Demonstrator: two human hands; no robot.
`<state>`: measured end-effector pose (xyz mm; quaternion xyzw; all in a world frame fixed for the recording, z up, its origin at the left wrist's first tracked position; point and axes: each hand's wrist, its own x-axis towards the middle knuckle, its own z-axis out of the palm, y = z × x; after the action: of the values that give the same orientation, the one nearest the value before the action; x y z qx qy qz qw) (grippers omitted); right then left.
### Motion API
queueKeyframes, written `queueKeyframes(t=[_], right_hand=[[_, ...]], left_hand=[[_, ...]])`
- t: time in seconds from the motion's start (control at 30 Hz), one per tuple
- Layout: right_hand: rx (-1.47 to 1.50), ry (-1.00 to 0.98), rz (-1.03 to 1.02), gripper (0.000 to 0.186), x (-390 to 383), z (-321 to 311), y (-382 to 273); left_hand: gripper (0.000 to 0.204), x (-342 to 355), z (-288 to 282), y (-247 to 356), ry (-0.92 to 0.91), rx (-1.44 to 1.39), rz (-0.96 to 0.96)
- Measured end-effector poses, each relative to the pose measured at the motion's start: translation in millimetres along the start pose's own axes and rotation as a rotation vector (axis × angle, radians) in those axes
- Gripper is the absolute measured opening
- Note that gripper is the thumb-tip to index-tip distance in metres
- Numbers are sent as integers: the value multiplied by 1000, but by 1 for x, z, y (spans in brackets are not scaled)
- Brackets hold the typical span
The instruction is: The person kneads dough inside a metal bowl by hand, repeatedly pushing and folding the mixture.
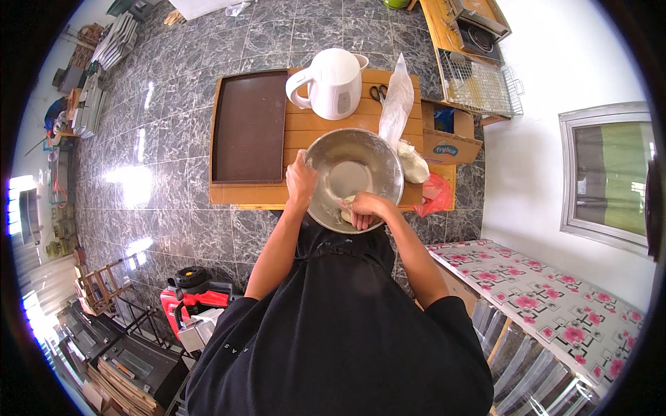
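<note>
A wide metal mixing bowl sits at the front edge of a low wooden table, its inside smeared with pale residue. My left hand grips the bowl's left rim, thumb toward the inside. Down in the near part of the bowl, my right hand has its fingers curled against a small pale lump of dough, which they partly hide. Beyond the bowl stands a white electric kettle. Black-handled scissors lie partly beside a long translucent plastic bag.
A dark rectangular baking tray covers the table's left side. Right of the bowl are a whitish bag and a red plastic bag. A cardboard box stands past the table's right edge, near a wire rack.
</note>
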<state>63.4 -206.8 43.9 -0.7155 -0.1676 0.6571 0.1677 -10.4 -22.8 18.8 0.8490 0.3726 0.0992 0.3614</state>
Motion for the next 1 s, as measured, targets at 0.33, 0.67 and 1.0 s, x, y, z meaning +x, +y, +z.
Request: queueKeyframes(t=[0.33, 0.67, 1.0], right_hand=[[14, -23, 101, 88, 30, 10, -15], [69, 400, -74, 76, 55, 28, -15], [-222, 1087, -200, 60, 93, 49, -20]], left_hand=[[28, 5, 0, 6, -86, -15, -1], [26, 8, 3, 5, -61, 10, 75], [22, 7, 5, 9, -60, -24, 40]])
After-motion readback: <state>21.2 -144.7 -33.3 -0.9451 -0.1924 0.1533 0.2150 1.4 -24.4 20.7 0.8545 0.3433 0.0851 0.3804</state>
